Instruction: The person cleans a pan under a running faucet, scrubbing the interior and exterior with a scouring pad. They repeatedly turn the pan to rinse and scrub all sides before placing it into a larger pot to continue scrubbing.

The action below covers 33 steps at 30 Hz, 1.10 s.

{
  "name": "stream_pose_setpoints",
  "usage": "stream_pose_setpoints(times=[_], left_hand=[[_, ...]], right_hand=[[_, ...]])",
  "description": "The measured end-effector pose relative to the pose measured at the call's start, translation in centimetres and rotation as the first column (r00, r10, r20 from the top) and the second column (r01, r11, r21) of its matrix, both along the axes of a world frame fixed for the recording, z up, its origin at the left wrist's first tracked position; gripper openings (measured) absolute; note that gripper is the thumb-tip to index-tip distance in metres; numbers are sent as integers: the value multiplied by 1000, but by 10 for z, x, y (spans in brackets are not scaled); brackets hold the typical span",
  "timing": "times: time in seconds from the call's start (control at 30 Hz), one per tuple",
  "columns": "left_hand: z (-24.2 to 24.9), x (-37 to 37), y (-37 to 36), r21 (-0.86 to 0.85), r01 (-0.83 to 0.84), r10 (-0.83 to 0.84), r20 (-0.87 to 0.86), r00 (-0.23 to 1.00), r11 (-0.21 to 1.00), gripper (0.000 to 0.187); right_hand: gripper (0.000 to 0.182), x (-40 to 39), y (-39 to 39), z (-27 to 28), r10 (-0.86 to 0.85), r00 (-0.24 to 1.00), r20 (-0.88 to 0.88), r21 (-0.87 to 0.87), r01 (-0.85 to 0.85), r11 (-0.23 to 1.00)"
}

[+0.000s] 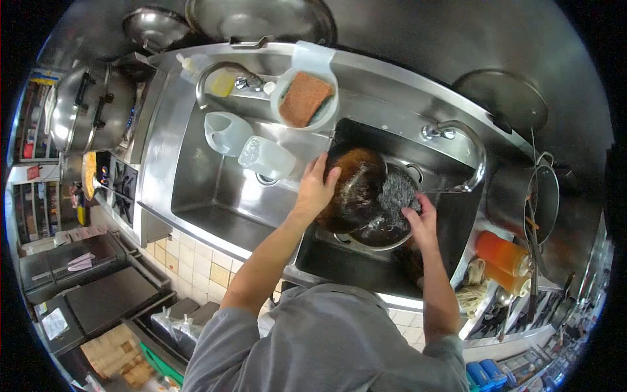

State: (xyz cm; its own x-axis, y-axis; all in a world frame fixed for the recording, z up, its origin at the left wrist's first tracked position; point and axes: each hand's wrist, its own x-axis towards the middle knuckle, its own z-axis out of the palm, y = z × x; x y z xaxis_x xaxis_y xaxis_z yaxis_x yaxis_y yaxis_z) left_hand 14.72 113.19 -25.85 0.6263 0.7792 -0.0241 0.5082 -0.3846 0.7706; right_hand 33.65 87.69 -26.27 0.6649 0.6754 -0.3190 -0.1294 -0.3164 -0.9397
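Observation:
A blackened, brown-stained round pan is tilted over a metal pot in the right sink basin. My left hand grips the pan's left rim, its thumb toward the inner side. My right hand is closed on a grey steel wool scrubber, which lies against the right part of the pan. Water from the curved right faucet runs in a thin stream close to the scrubber. The pan's underside is hidden, and the pot's two loop handles show beyond it.
In the left basin lie two translucent plastic containers. A cut jug with a brown sponge sits at the sink's back ledge. Orange bottles and a deep pot stand at the right.

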Motion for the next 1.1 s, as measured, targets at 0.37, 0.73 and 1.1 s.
stream_pose_setpoints(times=[0.37, 0.73, 1.1], left_hand=[[5, -9, 7, -119, -1, 19, 149, 989, 993, 61], [13, -11, 21, -224, 60, -35, 113, 993, 973, 61], [11, -11, 27, -426, 105, -85, 65, 994, 899, 81]], right_hand=[[55, -2, 282, 148, 407, 739, 536, -77, -437, 896], [54, -52, 399, 117, 906, 11, 423, -839, -374, 396], [48, -30, 399, 93, 856, 136, 499, -726, -473, 499]])
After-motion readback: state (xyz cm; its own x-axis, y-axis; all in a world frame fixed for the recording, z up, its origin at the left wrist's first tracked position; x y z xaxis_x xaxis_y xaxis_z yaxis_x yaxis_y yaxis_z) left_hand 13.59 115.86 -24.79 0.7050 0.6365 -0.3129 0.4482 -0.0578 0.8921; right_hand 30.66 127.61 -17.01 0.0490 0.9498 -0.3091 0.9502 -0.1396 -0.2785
